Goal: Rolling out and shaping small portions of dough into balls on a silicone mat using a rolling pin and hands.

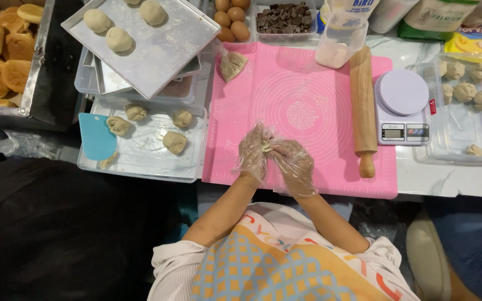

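Observation:
My left hand (252, 151) and my right hand (293, 165) both wear clear plastic gloves and meet over the front of the pink baking mat (302, 114). Between their fingertips they pinch a small piece of dough (266, 146). A wooden rolling pin (363, 106) lies on the mat to the right. To the left, a clear tray (140, 161) holds several dough pieces and a blue scraper (96, 136). Above it a tilted metal tray (157, 47) carries several smooth dough balls.
A white kitchen scale (401, 106) stands right of the mat, next to a clear tray (456, 131) of rough dough lumps. At the back are eggs (231, 19), a tub of chocolate chunks (284, 19) and a flour container (338, 44). Baked buns (1, 56) fill the far left.

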